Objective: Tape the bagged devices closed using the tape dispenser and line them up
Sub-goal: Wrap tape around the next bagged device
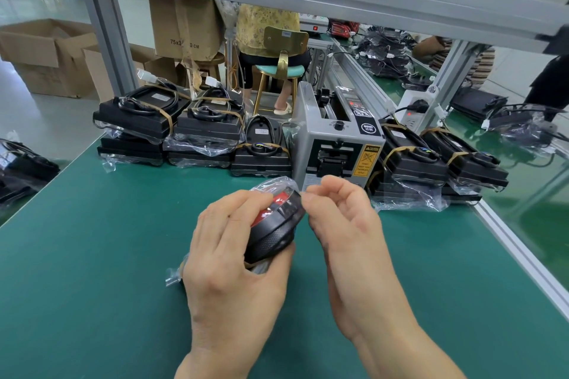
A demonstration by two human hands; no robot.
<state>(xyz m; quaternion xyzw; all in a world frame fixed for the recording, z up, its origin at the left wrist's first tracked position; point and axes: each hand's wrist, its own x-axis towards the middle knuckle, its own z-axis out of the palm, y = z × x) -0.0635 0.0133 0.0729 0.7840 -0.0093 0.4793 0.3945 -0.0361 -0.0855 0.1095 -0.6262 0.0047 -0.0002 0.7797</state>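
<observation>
My left hand point(234, 258) grips a black device with a red face point(274, 224), wrapped in a clear plastic bag, and holds it tilted above the green mat. My right hand point(341, 218) pinches something small and clear against the device's upper edge; whether that is tape or bag film I cannot tell. The grey tape dispenser point(335, 138) stands just behind my hands, its outlet facing me. Bagged black devices are stacked to its left point(203, 132) and to its right point(431, 160).
The green mat point(92, 240) ends at an aluminium rail point(523, 249) on the right. An aluminium post point(110, 37) rises at the far left. Cardboard boxes point(46, 52) stand beyond the bench. A person sits on a stool point(277, 49) behind. More bagged parts lie at the left edge point(21, 169).
</observation>
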